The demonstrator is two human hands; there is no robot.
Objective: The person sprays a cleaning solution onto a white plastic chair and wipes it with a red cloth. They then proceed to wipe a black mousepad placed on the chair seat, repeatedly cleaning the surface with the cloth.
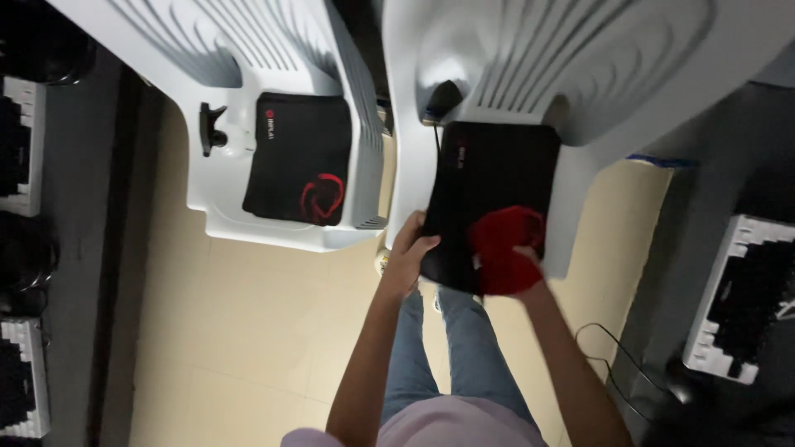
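Here, seen from above, a person stands before two white plastic chairs set side by side on a pale tiled floor (248, 314). On the right chair (497, 74) lies a black mat (489, 190) with its near edge hanging off the seat front. The left hand (407, 252) grips the mat's near left corner, seemingly to keep it steady. The right hand (522, 265) presses a bunched red cloth (505, 244) onto the mat's near right part, fingers closed on the cloth. Left of that chair, the left chair (273, 50) carries a second black mat (298, 157) with a red emblem and a small black clip (211, 126). Black-and-white keyboards (737, 298) lie farther out on both sides.
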